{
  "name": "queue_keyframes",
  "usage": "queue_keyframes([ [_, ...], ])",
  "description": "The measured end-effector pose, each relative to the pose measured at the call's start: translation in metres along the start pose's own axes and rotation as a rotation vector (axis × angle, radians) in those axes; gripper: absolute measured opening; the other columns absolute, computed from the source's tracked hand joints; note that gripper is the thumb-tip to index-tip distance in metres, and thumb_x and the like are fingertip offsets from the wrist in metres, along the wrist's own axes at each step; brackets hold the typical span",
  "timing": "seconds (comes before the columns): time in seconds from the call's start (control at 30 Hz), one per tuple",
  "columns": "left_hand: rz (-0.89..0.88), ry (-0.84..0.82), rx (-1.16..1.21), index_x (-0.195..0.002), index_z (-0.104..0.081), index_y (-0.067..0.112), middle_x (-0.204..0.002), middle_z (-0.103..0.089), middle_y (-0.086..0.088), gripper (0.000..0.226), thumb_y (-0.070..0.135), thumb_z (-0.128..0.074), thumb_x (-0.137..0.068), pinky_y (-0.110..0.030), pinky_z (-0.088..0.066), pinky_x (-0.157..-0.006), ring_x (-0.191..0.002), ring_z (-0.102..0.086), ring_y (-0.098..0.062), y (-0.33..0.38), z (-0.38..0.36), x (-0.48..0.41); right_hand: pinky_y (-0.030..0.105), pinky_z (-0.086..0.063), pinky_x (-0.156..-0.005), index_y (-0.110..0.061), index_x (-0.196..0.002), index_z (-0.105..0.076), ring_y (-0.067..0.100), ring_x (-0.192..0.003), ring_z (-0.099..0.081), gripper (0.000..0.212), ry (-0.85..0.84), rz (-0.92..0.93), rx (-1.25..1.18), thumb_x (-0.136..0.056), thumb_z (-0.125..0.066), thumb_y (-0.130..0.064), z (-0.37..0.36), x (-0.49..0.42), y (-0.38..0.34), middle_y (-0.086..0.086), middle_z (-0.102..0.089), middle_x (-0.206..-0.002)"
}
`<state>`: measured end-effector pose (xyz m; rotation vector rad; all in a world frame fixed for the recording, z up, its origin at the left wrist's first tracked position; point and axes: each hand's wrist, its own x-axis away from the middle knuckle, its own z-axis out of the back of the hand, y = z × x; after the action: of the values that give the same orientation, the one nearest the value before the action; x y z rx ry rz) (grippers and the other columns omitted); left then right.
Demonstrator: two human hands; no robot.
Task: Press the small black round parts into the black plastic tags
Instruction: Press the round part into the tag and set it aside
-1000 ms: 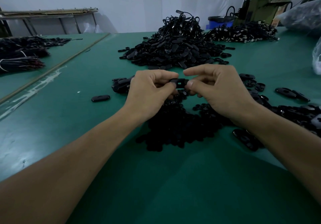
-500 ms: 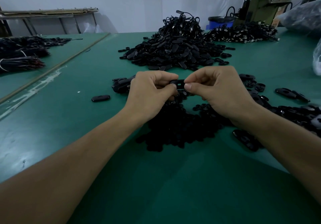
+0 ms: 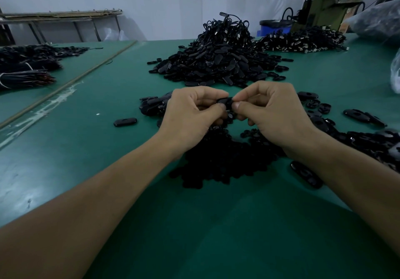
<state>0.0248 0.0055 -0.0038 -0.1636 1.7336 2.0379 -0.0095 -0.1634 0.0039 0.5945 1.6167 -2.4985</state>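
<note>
A black plastic tag (image 3: 225,101) is held above the green table (image 3: 91,149) between both hands. My left hand (image 3: 192,116) pinches its left end with thumb and forefinger. My right hand (image 3: 275,114) pinches its right end, thumb underneath. Whether a small round part is in the tag is hidden by the fingers. A low heap of small black round parts (image 3: 220,162) lies under my wrists. Loose tags (image 3: 363,117) spread to the right, and a small cluster of tags (image 3: 151,105) sits just left of my left hand.
A big pile of finished tags with cords (image 3: 218,62) rises behind the hands, another pile (image 3: 303,43) at the back right. One single tag (image 3: 125,122) lies to the left. Bundled cords (image 3: 26,77) lie on the far-left table. A plastic bag (image 3: 395,73) sits at the right edge.
Both hands have drawn closer together on the tag, so less of it shows between the fingertips. The arms have hardly moved.
</note>
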Motion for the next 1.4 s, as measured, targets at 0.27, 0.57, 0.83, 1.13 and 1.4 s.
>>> queue_keyframes([
  [0.27, 0.023, -0.028, 0.043, -0.099, -0.073, 0.013, -0.085, -0.077, -0.005, 0.02, -0.004, -0.067, -0.09, -0.02, -0.057, -0.069, -0.073, -0.072, -0.011, 0.002, -0.002, 0.002, 0.018, -0.05, -0.059, -0.02, -0.082, -0.071, 0.008, -0.064, -0.068, 0.013, -0.001, -0.064, -0.091, -0.085, -0.076, -0.009, -0.004, 0.001, 0.0, 0.0, -0.074, -0.069],
  [0.57, 0.025, 0.013, 0.002, -0.101, -0.074, 0.01, -0.083, -0.077, -0.004, 0.012, 0.005, -0.071, -0.091, -0.017, -0.052, -0.063, -0.066, -0.068, -0.007, -0.003, -0.001, 0.0, 0.009, -0.05, -0.068, -0.02, -0.093, -0.079, 0.0, -0.075, -0.066, 0.011, 0.052, 0.14, 0.15, -0.087, -0.075, -0.011, -0.007, 0.01, -0.009, -0.011, -0.072, -0.079],
  [0.83, 0.041, -0.065, 0.033, -0.096, -0.072, 0.013, -0.07, -0.072, 0.004, 0.014, 0.001, -0.066, -0.093, -0.016, -0.05, -0.059, -0.063, -0.062, -0.004, 0.0, 0.003, -0.002, 0.029, -0.057, -0.077, -0.028, -0.089, -0.074, 0.006, -0.078, -0.07, 0.012, -0.001, 0.057, 0.019, -0.086, -0.077, -0.018, 0.002, 0.002, -0.004, -0.006, -0.075, -0.081],
  [1.13, 0.059, -0.091, 0.042, -0.098, -0.072, 0.012, -0.071, -0.074, 0.002, 0.015, 0.001, -0.071, -0.09, -0.015, -0.052, -0.062, -0.064, -0.066, -0.006, 0.001, 0.007, -0.001, 0.014, -0.051, -0.062, -0.022, -0.085, -0.073, 0.005, -0.064, -0.069, 0.007, -0.103, 0.001, -0.012, -0.084, -0.078, -0.017, 0.007, -0.002, 0.001, -0.004, -0.075, -0.071],
  [1.4, 0.055, -0.077, 0.038, -0.095, -0.073, 0.009, -0.075, -0.076, -0.003, 0.015, -0.002, -0.074, -0.085, -0.017, -0.054, -0.063, -0.063, -0.07, -0.009, 0.001, 0.005, -0.002, 0.026, -0.056, -0.069, -0.024, -0.084, -0.072, 0.001, -0.065, -0.064, 0.005, -0.084, 0.021, 0.143, -0.084, -0.078, -0.023, 0.009, -0.005, 0.001, -0.005, -0.072, -0.073],
])
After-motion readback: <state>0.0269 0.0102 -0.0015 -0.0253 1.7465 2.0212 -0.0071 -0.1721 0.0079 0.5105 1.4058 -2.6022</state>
